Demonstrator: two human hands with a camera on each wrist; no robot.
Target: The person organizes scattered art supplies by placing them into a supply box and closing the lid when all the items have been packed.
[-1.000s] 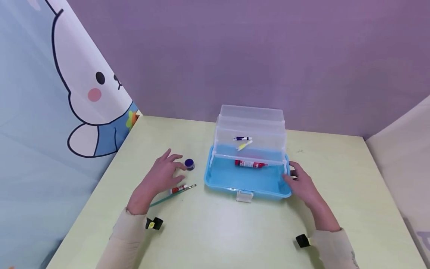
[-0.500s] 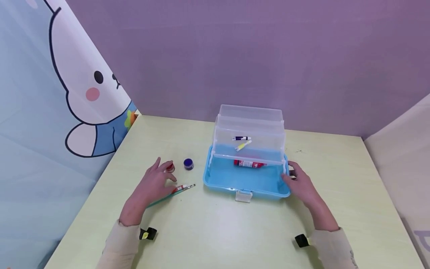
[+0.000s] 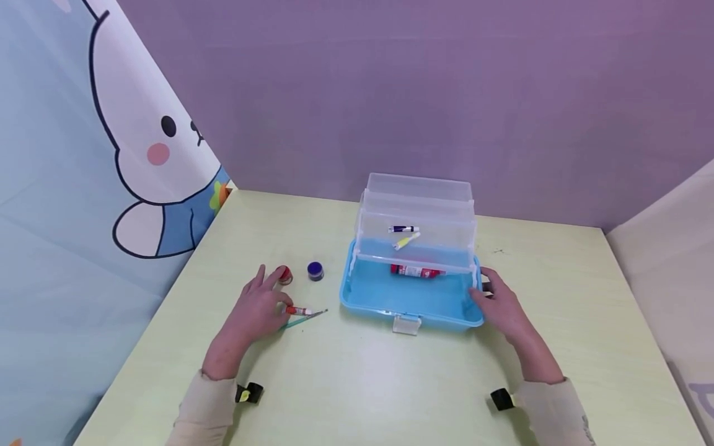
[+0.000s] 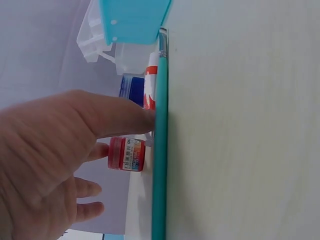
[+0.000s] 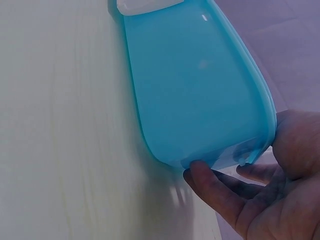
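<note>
My left hand pinches the near end of a small red-and-white paint tube between thumb and index finger, its other fingers spread. Just below the tube lies a teal paintbrush, long in the left wrist view. By the spread fingers stands a paint jar with a red lid; a dark blue paint jar is to its right. My right hand grips the right end of an opened blue plastic box, thumb at the rim and fingers against its side wall.
The box's clear lid and tray are raised at the back, with a dark blue tube and a yellow tube on the tray. A larger red tube lies in the box. A purple wall backs the table.
My left hand has drawn back from the blue jar toward the paint tube and closed finger and thumb on it, uncovering the red-lidded jar. My right hand has stayed on the box.
</note>
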